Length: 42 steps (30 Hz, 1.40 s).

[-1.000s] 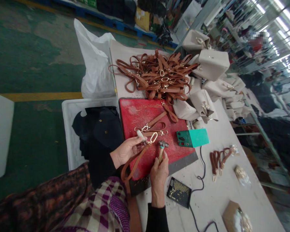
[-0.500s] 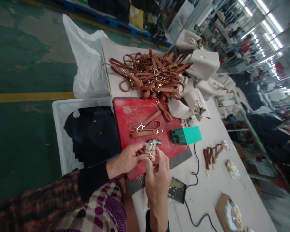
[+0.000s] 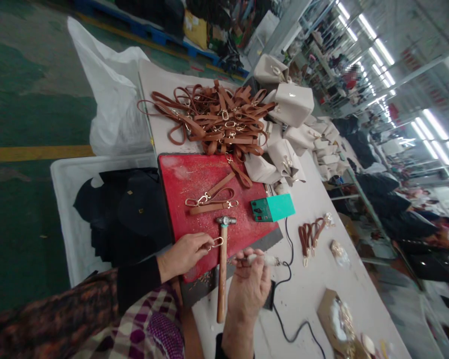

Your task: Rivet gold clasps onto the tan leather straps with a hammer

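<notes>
Head view: left hand [image 3: 183, 254] sits at the near edge of the red mat [image 3: 194, 174], fingers pinched shut on a gold metal ring [image 3: 217, 242] that pokes out at 3 o'clock from the fingertips. Right hand [image 3: 251, 289] is at 4 o'clock from the left, just off the mat's near corner, closed around a thin pen-like tool [image 3: 260, 259] with a whitish wrapped grip; a black cord [image 3: 290, 319] runs from it across the white table [image 3: 322, 299]. Between the two hands lies a hammer [image 3: 222, 269], handle pointing at 6 o'clock, head on the mat, touched by neither hand. At 12 o'clock from the ring, two brown straps with clasps [image 3: 211, 199] lie flat on the mat; a green box [image 3: 272, 208] sits at the mat's right edge. Farther at 12 o'clock, a heap of brown straps [image 3: 213, 117] and cream bags [image 3: 292, 104]. Open mat surface lies at 11 o'clock from the left hand; bare table lies at 3 o'clock from the right hand, short of a small strap bundle [image 3: 310, 234]. A white bin [image 3: 67, 199] borders the mat at 9 o'clock.
</notes>
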{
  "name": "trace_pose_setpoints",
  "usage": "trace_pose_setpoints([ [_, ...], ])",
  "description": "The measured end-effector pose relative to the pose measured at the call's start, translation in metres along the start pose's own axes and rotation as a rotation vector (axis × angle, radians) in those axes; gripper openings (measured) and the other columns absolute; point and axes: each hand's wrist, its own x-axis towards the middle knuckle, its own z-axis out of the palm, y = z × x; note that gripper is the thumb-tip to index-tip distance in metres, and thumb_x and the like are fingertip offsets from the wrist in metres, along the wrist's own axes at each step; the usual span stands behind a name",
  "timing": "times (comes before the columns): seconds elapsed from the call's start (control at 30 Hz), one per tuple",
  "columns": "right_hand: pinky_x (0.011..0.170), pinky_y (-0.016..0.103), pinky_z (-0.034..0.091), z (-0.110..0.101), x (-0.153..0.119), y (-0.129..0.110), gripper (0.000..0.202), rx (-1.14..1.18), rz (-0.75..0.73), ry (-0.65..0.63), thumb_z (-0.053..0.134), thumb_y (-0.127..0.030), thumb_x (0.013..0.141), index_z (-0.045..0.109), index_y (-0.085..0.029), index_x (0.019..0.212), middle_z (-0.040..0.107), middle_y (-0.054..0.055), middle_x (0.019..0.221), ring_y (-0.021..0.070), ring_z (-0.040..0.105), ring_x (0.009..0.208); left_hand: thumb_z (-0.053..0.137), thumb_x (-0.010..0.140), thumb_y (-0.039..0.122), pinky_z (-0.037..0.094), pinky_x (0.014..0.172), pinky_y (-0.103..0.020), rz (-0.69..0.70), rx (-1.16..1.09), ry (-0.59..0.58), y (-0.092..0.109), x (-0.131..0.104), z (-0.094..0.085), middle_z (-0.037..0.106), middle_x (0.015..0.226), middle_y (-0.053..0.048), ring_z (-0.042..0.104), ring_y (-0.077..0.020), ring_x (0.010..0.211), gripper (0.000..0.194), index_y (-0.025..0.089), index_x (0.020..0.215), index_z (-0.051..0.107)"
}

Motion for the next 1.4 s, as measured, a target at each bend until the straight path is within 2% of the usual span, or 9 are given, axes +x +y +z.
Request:
trace_pose_setpoints([
  [0.2, 0.047, 0.019, 0.035, -0.020, -0.004, 0.015, 0.032, -0.038, 0.335, -0.234, 0.070, -0.043, 0.077, 0.050, -0.019, 0.074, 0.040, -0.010, 0.051, 0.0066, 0.039, 0.045, 0.060, 0.082, 0.015, 0.054, 0.076, -0.026, -0.099, -0.346, 0.076, -0.003, -0.010, 0.007, 0.062, 0.099, -0.002, 0.065, -0.0147, 0.085, 0.027, 0.021, 0.108, 0.058],
  [0.33, 0.042, 0.019, 0.023, -0.019, -0.014, 0.048, 0.045, -0.099, 0.505, -0.250, 0.069, -0.053, 0.076, 0.058, -0.014, 0.095, 0.032, -0.013, 0.049, 0.0051, 0.025, 0.042, 0.060, 0.081, 0.014, 0.056, 0.077, -0.028, -0.128, -0.425, -0.037, 0.004, -0.009, 0.015, 0.066, 0.097, -0.002, 0.068, -0.0157, 0.084, 0.028, 0.020, 0.108, 0.056],
  [0.47, 0.043, 0.020, 0.028, -0.038, 0.014, 0.038, 0.042, -0.139, 0.428, -0.143, 0.074, -0.051, 0.068, 0.050, -0.017, 0.071, 0.037, -0.010, 0.052, 0.0053, 0.033, 0.044, 0.062, 0.076, 0.007, 0.055, 0.075, -0.027, -0.101, -0.339, -0.063, 0.014, -0.009, 0.021, 0.064, 0.097, 0.000, 0.066, -0.0139, 0.081, 0.035, 0.022, 0.107, 0.057],
  [0.63, 0.037, 0.026, 0.021, -0.125, 0.080, -0.021, 0.034, -0.182, -0.014, 0.197, 0.054, -0.054, 0.082, 0.044, -0.025, 0.068, 0.042, -0.006, 0.061, 0.0043, 0.018, 0.037, 0.061, 0.082, 0.009, 0.053, 0.078, -0.028, -0.037, -0.098, 0.108, 0.009, -0.011, 0.019, 0.062, 0.099, -0.001, 0.062, -0.0142, 0.084, 0.027, 0.023, 0.105, 0.057],
  [0.73, 0.038, 0.026, 0.026, -0.148, 0.094, -0.030, 0.031, -0.107, 0.010, 0.239, 0.056, -0.047, 0.084, 0.042, -0.025, 0.067, 0.044, -0.005, 0.065, 0.0039, 0.023, 0.037, 0.059, 0.086, 0.010, 0.052, 0.079, -0.028, 0.034, 0.041, 0.146, 0.000, -0.008, 0.013, 0.062, 0.097, -0.002, 0.061, -0.0152, 0.085, 0.019, 0.021, 0.101, 0.057],
  [0.87, 0.042, 0.020, 0.036, -0.103, 0.074, 0.005, 0.030, -0.040, 0.182, 0.143, 0.069, -0.043, 0.078, 0.049, -0.021, 0.080, 0.045, -0.009, 0.064, 0.0013, 0.025, 0.039, 0.057, 0.089, 0.011, 0.046, 0.097, -0.040, 0.193, 0.453, 0.308, -0.011, 0.008, -0.005, 0.060, 0.115, -0.010, 0.055, -0.0247, 0.109, 0.021, 0.018, 0.108, 0.057],
  [1.03, 0.043, 0.019, 0.035, -0.025, 0.037, 0.054, 0.037, -0.039, 0.325, -0.016, 0.072, -0.049, 0.074, 0.058, -0.018, 0.088, 0.049, -0.010, 0.060, 0.0032, 0.034, 0.040, 0.060, 0.086, 0.012, 0.049, 0.086, -0.046, 0.065, 0.851, 0.291, -0.026, 0.028, -0.034, 0.063, 0.111, -0.014, 0.056, -0.0308, 0.101, 0.032, 0.013, 0.117, 0.056],
  [1.17, 0.073, 0.028, 0.051, -0.001, 0.031, 0.068, 0.037, -0.396, 0.059, -0.212, 0.065, -0.042, 0.082, 0.066, -0.015, 0.107, 0.070, 0.005, 0.090, 0.0160, 0.064, 0.079, 0.052, 0.093, 0.013, 0.051, 0.083, -0.038, 0.135, 0.691, 0.281, -0.025, 0.020, -0.036, 0.065, 0.099, -0.009, 0.060, -0.0227, 0.090, 0.018, 0.014, 0.110, 0.057],
  [1.4, 0.100, 0.038, 0.045, 0.015, 0.034, 0.067, 0.045, -0.644, -0.370, -0.507, 0.049, -0.016, 0.081, 0.061, -0.019, 0.124, 0.065, 0.010, 0.124, 0.0211, 0.059, 0.115, 0.054, 0.092, 0.014, 0.047, 0.070, -0.024, 0.251, 0.222, 0.199, 0.011, -0.011, -0.017, 0.060, 0.083, -0.001, 0.058, -0.0135, 0.075, 0.009, 0.018, 0.099, 0.057],
])
